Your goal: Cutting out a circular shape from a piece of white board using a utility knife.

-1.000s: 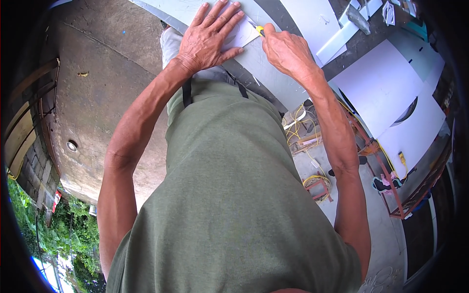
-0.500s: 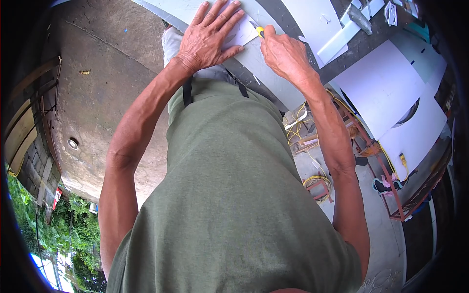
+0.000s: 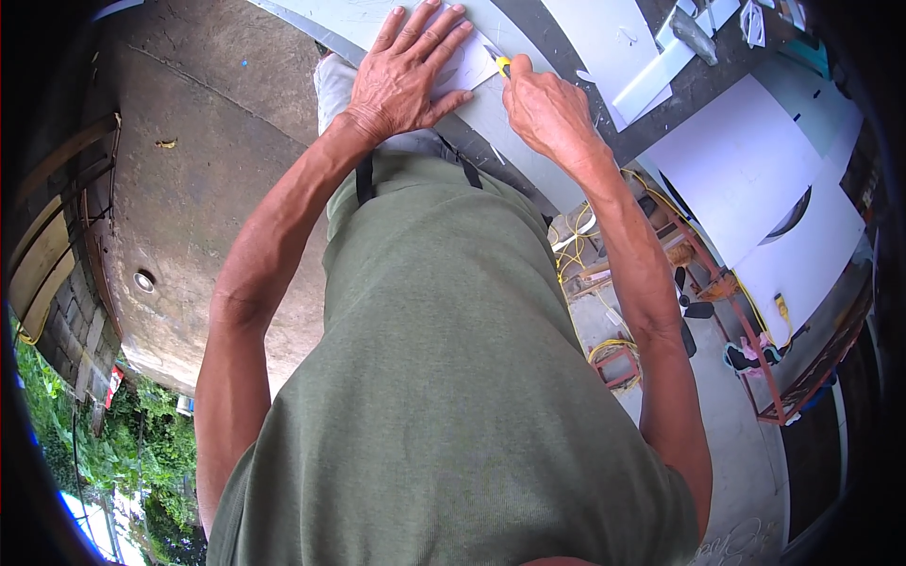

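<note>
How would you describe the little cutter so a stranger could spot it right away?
Start at the grey worktable along the top of the view, then find the pale sheet that the left hand presses flat. Just beside it, the right hand grips the cutter. It is the only yellow-tipped thing there, poking out above the fist.

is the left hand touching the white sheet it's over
Touching. The head view shows the left hand pressed flat, fingers spread, on the white sheet, with no gap visible, while the right hand holds a yellow cutter beside it.

Sunlit concrete floor (image 3: 208,189), greenery (image 3: 104,443) beyond, red metal rack (image 3: 802,377).
</note>
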The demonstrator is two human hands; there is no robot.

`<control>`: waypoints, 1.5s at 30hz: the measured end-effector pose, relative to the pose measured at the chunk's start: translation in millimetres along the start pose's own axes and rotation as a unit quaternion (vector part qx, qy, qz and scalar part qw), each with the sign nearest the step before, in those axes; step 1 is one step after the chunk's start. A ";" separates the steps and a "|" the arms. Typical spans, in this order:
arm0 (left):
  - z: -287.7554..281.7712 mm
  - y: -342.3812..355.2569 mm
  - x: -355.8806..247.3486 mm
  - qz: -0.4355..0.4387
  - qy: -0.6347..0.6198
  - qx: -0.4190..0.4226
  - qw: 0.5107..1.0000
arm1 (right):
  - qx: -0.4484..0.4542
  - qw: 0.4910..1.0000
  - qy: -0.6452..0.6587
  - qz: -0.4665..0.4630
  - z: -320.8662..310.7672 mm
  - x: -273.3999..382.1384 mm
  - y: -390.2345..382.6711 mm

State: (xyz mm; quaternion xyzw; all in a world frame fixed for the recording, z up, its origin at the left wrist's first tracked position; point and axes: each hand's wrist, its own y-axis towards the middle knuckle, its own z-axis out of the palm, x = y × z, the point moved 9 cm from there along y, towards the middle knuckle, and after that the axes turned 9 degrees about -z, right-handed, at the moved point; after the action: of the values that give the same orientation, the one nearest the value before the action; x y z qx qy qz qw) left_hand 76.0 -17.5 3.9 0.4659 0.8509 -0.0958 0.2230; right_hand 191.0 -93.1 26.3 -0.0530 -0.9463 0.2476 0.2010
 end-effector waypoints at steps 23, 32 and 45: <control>-4.9 3.3 -3.1 0.005 -0.022 -0.005 1.000 | -0.020 0.990 0.094 0.105 16.2 3.7 -12.2; -3.5 -11.8 0.8 -0.024 -0.033 0.011 0.999 | 0.011 0.998 -0.065 -0.022 -13.6 -9.8 -3.0; 13.3 -13.5 0.1 0.036 0.002 0.062 0.997 | -0.008 1.000 -0.004 -0.012 0.1 -12.2 0.7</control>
State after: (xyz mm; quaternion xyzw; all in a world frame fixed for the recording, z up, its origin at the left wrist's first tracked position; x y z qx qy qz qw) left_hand 68.5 -29.8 -8.5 0.5096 0.8264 -0.1389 0.1953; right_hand 202.1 -94.9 21.5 -0.0420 -0.9497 0.2376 0.1998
